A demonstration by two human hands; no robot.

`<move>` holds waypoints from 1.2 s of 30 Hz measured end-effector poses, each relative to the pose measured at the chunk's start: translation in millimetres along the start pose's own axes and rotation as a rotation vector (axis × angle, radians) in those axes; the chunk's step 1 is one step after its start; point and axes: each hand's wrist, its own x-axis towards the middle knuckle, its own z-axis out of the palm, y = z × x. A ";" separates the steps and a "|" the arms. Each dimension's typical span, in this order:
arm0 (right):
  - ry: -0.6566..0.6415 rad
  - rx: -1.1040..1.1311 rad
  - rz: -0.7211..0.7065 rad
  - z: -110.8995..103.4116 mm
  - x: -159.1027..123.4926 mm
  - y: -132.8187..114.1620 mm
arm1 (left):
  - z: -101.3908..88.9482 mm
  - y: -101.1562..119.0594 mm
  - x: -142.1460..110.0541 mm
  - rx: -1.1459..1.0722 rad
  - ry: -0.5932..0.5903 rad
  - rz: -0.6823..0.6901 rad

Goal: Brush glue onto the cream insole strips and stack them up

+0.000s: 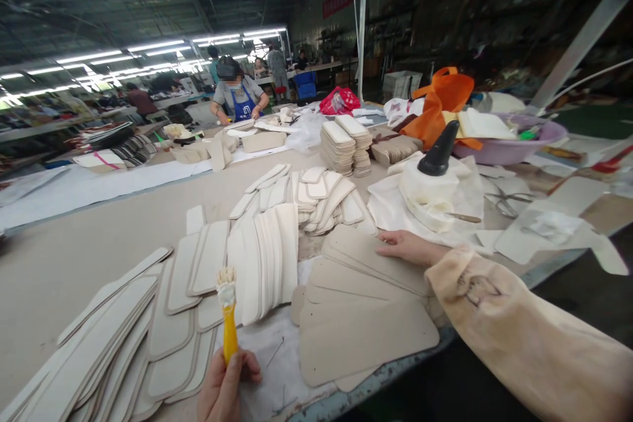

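Note:
My left hand [225,382] is closed around the yellow handle of a glue brush [229,323], held upright with white paste on its bristles. On the right, my right hand [408,246] lies with fingers stretched out on the far end of a fan of beige rounded panels [366,336]. Just left of the fan stands a leaning row of white panels [267,257]. Long pale strips [109,336] overlap to the left of the brush. Behind my right hand is a white glue container [428,188] with a black cone nozzle [439,148].
Scissors [509,198] lie to the right of the glue container, near a purple basin [514,142] and an orange cloth [442,105]. Stacked panels [341,145] stand at the back. Across the table, a person in a blue apron [243,105] works. The table's edge [376,376] runs close in front.

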 end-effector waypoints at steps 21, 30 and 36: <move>-0.014 -0.825 -0.056 39.7 3.5 -41.0 | 1.7 -2.9 -0.3 -0.048 0.005 0.015; -0.034 -0.239 -0.071 9.6 -18.4 -45.9 | -0.3 -4.9 -0.8 -0.046 0.010 0.032; 0.168 -0.736 -0.460 40.6 -78.7 -72.1 | -0.8 -5.9 -1.1 -0.032 -0.008 0.017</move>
